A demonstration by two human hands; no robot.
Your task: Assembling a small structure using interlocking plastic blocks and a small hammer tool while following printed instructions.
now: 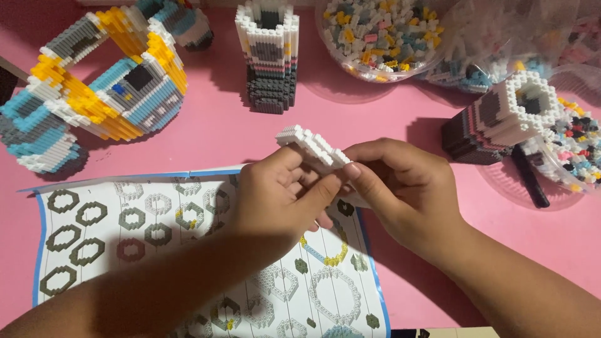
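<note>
- A head-worn camera looks down at a pink tabletop [219,134] where two bare hands meet near the centre of the frame.
- The left hand [278,194] comes in from the lower left, its fingers curled closed around the lower end of a small white strip of tiny plastic building bricks [311,146].
- The right hand [400,184] comes in from the lower right, with thumb and fingertips pinched shut on the same white brick strip from its right side.
- The white strip sits just above centre, tilted, held off the table between both hands; its upper left end sticks out free.
- Under the hands, in the lower left and lower centre, lies a white paper instruction sheet with a blue border [125,238], printed with grey, brown and yellow ring-shaped diagrams.
- In the upper left stands a large curved brick model in yellow, light blue, grey and white [94,94].
- At upper centre stands an upright hollow brick tower, white on top and dark grey at the base [268,59].
- On the right lies a similar hollow tower on its side [494,122], its white open end facing up and right.
- Beside it, further right, a black stick-like tool [531,178] lies on the table.
- At the top, right of centre, a clear round plastic bowl [375,34] holds loose mixed-colour bricks.
- More loose bricks in clear plastic bags [563,37] fill the upper right corner.
</note>
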